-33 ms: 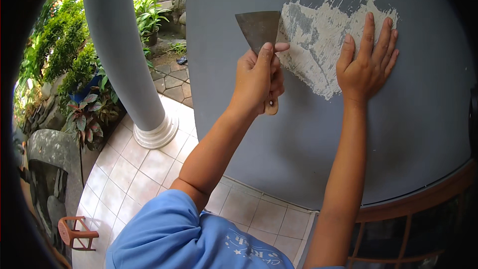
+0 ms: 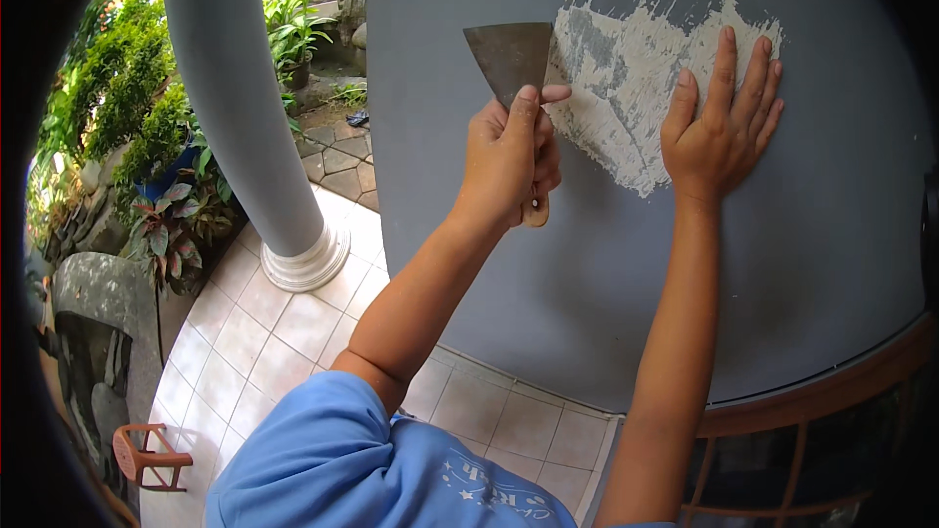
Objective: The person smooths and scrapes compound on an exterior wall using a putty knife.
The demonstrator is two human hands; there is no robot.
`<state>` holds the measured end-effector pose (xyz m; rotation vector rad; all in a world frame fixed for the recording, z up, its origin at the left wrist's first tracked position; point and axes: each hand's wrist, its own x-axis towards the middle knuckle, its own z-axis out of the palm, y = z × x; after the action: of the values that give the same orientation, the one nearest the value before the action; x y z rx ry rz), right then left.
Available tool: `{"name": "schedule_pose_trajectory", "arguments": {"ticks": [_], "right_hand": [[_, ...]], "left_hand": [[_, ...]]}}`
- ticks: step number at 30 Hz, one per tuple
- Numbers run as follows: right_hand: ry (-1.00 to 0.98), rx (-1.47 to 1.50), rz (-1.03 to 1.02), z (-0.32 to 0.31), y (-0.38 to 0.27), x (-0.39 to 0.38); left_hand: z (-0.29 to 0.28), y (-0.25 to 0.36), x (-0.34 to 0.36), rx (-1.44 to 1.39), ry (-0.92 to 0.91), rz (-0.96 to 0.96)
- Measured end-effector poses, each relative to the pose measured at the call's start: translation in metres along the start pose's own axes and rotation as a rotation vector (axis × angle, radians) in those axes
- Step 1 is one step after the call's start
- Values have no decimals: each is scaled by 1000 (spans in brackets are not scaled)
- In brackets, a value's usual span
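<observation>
My left hand [image 2: 511, 152] is wrapped round the wooden handle [image 2: 535, 213] of a putty knife, its thumb along the front and its index finger stretched to the right. The knife's wide, flat metal blade [image 2: 509, 54] points upward, in front of the wall just left of a rough white patch [image 2: 626, 88]. Fingers spread, my right hand [image 2: 722, 132] lies flat against the grey wall [image 2: 587, 284], over the right part of that patch. The patch has ragged upper edges, and grey shows through it in places.
A grey round column [image 2: 225, 68] with a white base stands to the left on the tiled floor [image 2: 303, 323]. Beyond it are plants [image 2: 147, 127] and rocks. A small brown stool [image 2: 152, 457] is at the lower left, and a wood-framed window [image 2: 773, 469] at the lower right.
</observation>
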<state>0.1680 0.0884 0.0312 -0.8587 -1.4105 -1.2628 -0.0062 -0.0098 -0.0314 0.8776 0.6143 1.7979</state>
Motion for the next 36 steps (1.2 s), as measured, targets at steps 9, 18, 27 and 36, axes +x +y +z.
{"name": "schedule_pose_trajectory", "arguments": {"ticks": [9, 18, 27, 36], "right_hand": [[-8, -19, -4, -1, -4, 2], [15, -25, 7, 1, -3, 4], [12, 8, 6, -2, 1, -1], [8, 13, 16, 0, -1, 1]], "left_hand": [[-18, -3, 8, 37, -36, 70], [-26, -16, 2, 81, 1, 11], [-25, -14, 1, 123, -24, 71], [5, 35, 22, 93, -119, 25]]}}
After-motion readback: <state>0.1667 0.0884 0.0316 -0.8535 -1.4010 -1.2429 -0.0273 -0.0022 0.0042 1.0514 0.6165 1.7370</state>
